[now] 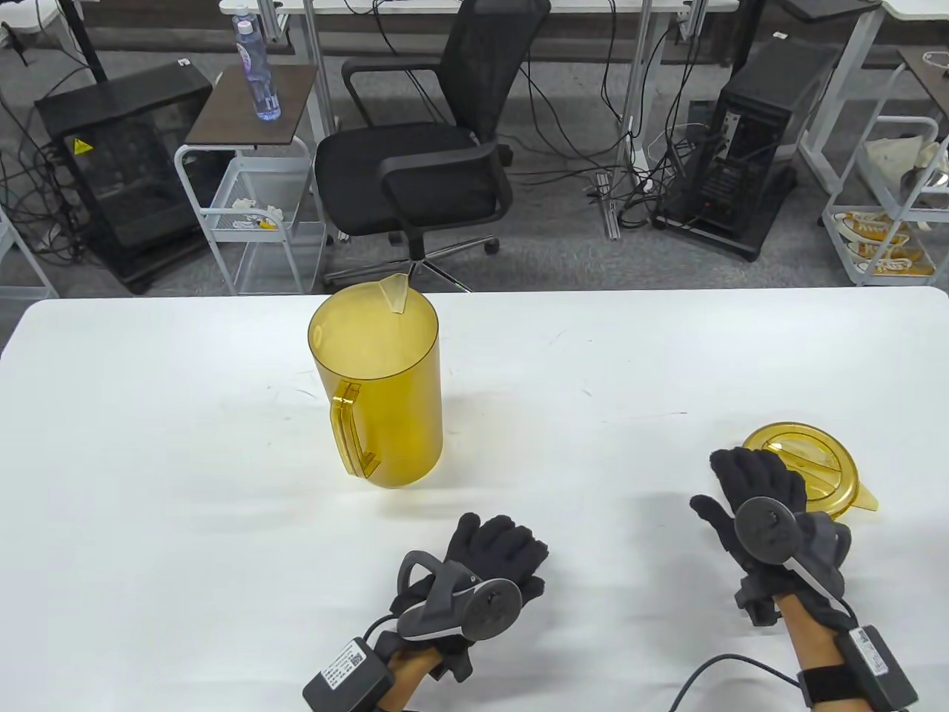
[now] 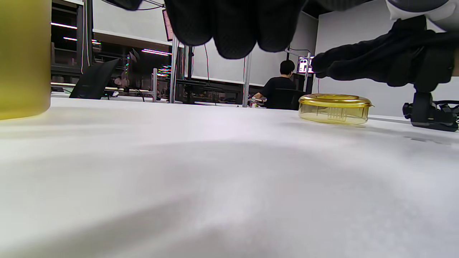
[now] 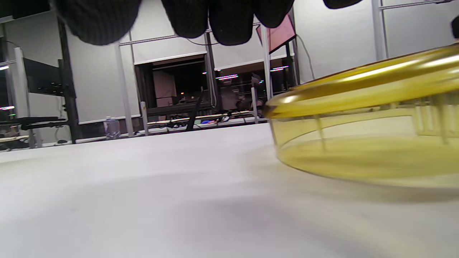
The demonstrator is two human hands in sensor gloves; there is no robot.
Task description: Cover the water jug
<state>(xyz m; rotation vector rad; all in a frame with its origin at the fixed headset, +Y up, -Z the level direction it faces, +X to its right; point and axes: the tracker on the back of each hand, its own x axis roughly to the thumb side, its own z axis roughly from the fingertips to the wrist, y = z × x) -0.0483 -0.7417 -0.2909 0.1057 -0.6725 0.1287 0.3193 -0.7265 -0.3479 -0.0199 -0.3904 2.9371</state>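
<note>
A yellow see-through water jug (image 1: 378,386) stands upright and open-topped left of the table's middle, handle toward me, spout on the far side. Its edge fills the left border of the left wrist view as the jug (image 2: 21,61). The matching round lid (image 1: 819,463) lies flat on the table at the right, seen low as the lid (image 2: 335,107) and close up as the lid (image 3: 369,125). My right hand (image 1: 756,482) hovers over the lid's left edge with fingers stretched forward, apart from it. My left hand (image 1: 504,545) rests near the front edge, fingers loosely curled, holding nothing.
The white table (image 1: 185,482) carries only the jug and the lid. Beyond its far edge stand a black office chair (image 1: 422,156), a side cart with a water bottle (image 1: 256,67), and computer towers on the floor.
</note>
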